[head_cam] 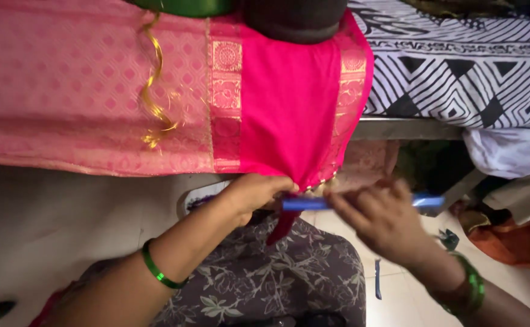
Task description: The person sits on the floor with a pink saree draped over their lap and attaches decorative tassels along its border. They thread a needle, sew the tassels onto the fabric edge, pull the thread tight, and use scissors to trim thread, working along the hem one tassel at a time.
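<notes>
Your left hand pinches the pink saree's gathered edge; your right hand fingers clamp the blue strip, lying crosswise between both hands.

Cloth left of patterned sheet

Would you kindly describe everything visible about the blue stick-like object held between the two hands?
The blue stick is slim, straight and smooth, seemingly plastic. It lies nearly level just under the bunched edge of the pink cloth. The left hand grips one end; the right hand covers its middle, the far end poking out beyond. Motion blur hides finer detail.
</notes>
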